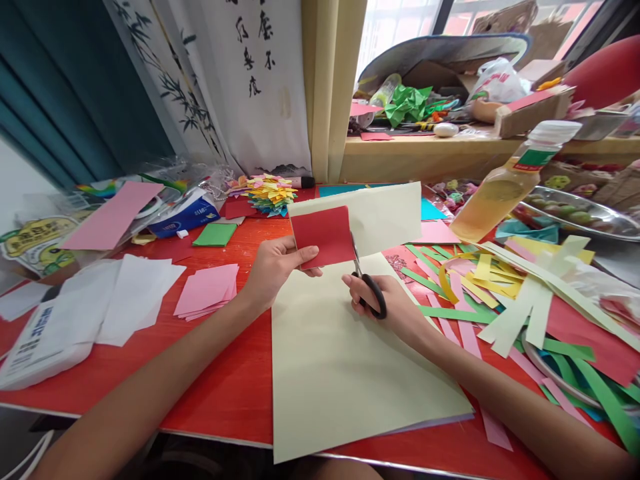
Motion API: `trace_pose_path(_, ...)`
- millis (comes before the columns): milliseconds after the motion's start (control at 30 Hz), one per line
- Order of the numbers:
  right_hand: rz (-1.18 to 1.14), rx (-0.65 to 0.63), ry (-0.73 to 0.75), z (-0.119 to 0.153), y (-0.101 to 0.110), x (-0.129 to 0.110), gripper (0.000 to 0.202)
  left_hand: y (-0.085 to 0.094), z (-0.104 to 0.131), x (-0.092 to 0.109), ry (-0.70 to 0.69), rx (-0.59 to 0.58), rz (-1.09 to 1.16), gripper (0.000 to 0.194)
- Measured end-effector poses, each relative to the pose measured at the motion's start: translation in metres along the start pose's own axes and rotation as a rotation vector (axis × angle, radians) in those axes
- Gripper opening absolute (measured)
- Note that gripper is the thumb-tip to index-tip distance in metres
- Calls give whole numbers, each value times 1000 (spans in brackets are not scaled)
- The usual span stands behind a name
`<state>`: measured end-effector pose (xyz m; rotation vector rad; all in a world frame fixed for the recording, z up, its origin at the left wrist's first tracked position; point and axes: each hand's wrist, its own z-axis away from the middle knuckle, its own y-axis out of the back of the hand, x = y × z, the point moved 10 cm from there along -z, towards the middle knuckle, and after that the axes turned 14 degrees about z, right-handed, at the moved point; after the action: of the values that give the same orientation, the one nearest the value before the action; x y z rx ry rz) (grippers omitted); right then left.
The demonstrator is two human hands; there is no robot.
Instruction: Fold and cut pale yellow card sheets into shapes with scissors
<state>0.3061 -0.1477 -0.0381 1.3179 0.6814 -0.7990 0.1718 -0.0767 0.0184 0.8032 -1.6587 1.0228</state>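
Scissors (369, 285) with black handles sit gripped in the right hand (383, 303), their blades at the right edge of a red paper piece (324, 236). The left hand (276, 267) pinches that red piece by its lower left corner, holding it above a large cream sheet (340, 373) on the red table (220, 387). Pink squares (207, 290) lie to the left, well apart from coloured paper strips (520, 300) on the right.
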Motion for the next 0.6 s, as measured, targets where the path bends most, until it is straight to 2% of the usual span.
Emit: trace_pose_path(600, -5, 47, 19, 2, 2, -5, 54, 1, -1, -2, 2, 1, 1, 18)
